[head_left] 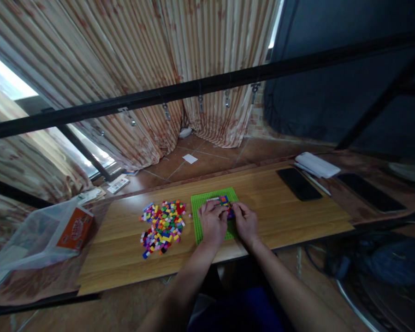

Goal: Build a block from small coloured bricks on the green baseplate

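Observation:
A green studded baseplate (pixel 198 207) lies on the wooden board, with a cluster of coloured toy bricks (pixel 224 199) built up near its upper right. Over the plate's middle, my left hand (pixel 212 221) is closed, fingertips bent in against the cluster and partly covering it. At the plate's right edge my right hand (pixel 245 221) is closed too, thumb and fingers pinched at the cluster's right side. Whatever sits between the fingers of either hand is too small or hidden to name. Left of the plate spreads a loose pile of small multicoloured bricks (pixel 166 226).
The wooden board (pixel 124 258) carries a black phone (pixel 299 183) at right. Beyond it are a white object (pixel 318 165), a white pen (pixel 316 182) and a dark flat device (pixel 370 192). At left stands a clear plastic bin (pixel 38 240) with an orange box (pixel 76 227). A black rail (pixel 193 92) crosses behind.

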`<action>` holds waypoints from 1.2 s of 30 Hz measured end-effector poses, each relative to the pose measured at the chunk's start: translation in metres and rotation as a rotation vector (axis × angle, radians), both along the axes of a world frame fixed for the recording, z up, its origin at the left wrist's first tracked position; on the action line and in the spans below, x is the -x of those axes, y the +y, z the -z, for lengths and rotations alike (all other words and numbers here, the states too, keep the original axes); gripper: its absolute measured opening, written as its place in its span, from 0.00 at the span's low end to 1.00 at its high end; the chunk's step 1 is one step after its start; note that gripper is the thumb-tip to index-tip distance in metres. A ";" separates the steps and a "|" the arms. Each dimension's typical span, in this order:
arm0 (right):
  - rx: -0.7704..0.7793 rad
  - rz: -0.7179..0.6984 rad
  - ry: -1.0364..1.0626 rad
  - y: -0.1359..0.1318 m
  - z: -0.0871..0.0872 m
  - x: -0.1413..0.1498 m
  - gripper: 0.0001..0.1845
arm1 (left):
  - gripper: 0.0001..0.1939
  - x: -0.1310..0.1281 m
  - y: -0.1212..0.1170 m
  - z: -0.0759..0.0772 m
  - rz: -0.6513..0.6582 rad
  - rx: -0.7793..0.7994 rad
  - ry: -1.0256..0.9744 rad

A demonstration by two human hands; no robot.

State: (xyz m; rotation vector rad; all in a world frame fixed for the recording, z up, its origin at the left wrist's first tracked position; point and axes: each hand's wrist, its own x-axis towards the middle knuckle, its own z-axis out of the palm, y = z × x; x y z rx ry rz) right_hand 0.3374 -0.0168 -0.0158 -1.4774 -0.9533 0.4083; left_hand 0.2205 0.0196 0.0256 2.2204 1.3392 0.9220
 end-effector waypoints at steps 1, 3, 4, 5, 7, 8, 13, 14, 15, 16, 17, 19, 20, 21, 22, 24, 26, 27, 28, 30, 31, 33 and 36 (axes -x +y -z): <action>0.000 -0.002 0.000 0.000 0.000 0.000 0.20 | 0.07 0.000 0.000 0.001 -0.004 -0.003 -0.006; 0.000 -0.003 -0.002 0.000 0.000 -0.001 0.20 | 0.06 -0.001 -0.001 0.002 -0.015 -0.011 -0.016; -0.001 -0.003 -0.003 0.000 0.001 -0.001 0.19 | 0.06 -0.002 -0.001 0.003 -0.020 -0.014 -0.018; -0.002 -0.003 -0.005 0.000 0.001 -0.001 0.19 | 0.05 -0.002 -0.002 0.003 -0.025 -0.017 -0.020; 0.000 -0.008 -0.004 0.000 0.003 -0.001 0.18 | 0.04 -0.003 -0.003 0.002 -0.032 -0.016 -0.022; 0.001 -0.013 -0.001 0.001 0.003 -0.001 0.18 | 0.04 -0.004 -0.003 0.002 -0.036 -0.013 -0.022; 0.027 -0.022 -0.007 0.002 0.004 -0.001 0.17 | 0.03 -0.005 -0.005 0.002 -0.048 -0.013 -0.043; 0.034 -0.021 -0.012 0.002 0.004 -0.001 0.17 | 0.03 -0.006 -0.005 0.002 -0.053 -0.017 -0.051; 0.039 -0.020 -0.013 0.002 0.004 -0.002 0.17 | 0.02 -0.006 -0.005 0.003 -0.056 -0.021 -0.056; 0.042 -0.019 -0.009 0.002 0.005 -0.002 0.17 | 0.02 -0.006 -0.005 0.004 -0.060 -0.024 -0.058; 0.042 -0.020 -0.001 0.003 0.005 -0.002 0.17 | 0.02 -0.006 -0.005 0.004 -0.062 -0.026 -0.059; 0.032 -0.020 0.021 0.004 0.006 -0.003 0.18 | 0.02 -0.007 -0.005 0.005 -0.063 -0.032 -0.057; 0.026 -0.022 0.030 0.004 0.006 -0.003 0.17 | 0.02 -0.007 -0.005 0.005 -0.065 -0.037 -0.056; 0.019 -0.024 0.037 0.005 0.007 -0.003 0.17 | 0.03 -0.008 -0.005 0.005 -0.065 -0.043 -0.055; 0.013 -0.027 0.043 0.005 0.007 -0.003 0.17 | 0.03 -0.008 -0.005 0.005 -0.065 -0.050 -0.055; 0.009 -0.031 0.050 0.006 0.007 -0.003 0.17 | 0.05 -0.008 -0.006 0.004 -0.059 -0.060 -0.051; 0.019 -0.041 0.045 0.006 0.008 -0.003 0.18 | 0.06 -0.006 -0.008 0.001 -0.050 -0.061 -0.043; 0.026 -0.049 0.039 0.006 0.009 -0.004 0.18 | 0.06 -0.004 -0.009 0.000 -0.044 -0.060 -0.038; 0.034 -0.058 0.031 0.006 0.009 -0.004 0.18 | 0.06 -0.001 -0.011 -0.001 -0.040 -0.059 -0.033; 0.040 -0.065 0.016 0.005 0.011 -0.006 0.18 | 0.07 0.009 -0.016 -0.003 -0.041 -0.066 -0.034; 0.036 -0.058 0.012 0.004 0.011 -0.006 0.19 | 0.08 0.016 -0.019 -0.003 -0.044 -0.076 -0.039; 0.020 -0.029 0.017 0.003 0.012 -0.007 0.19 | 0.09 0.033 -0.024 -0.004 -0.051 -0.105 -0.058; 0.009 -0.001 0.021 0.001 0.011 -0.007 0.21 | 0.08 0.065 -0.028 -0.004 -0.053 -0.154 -0.097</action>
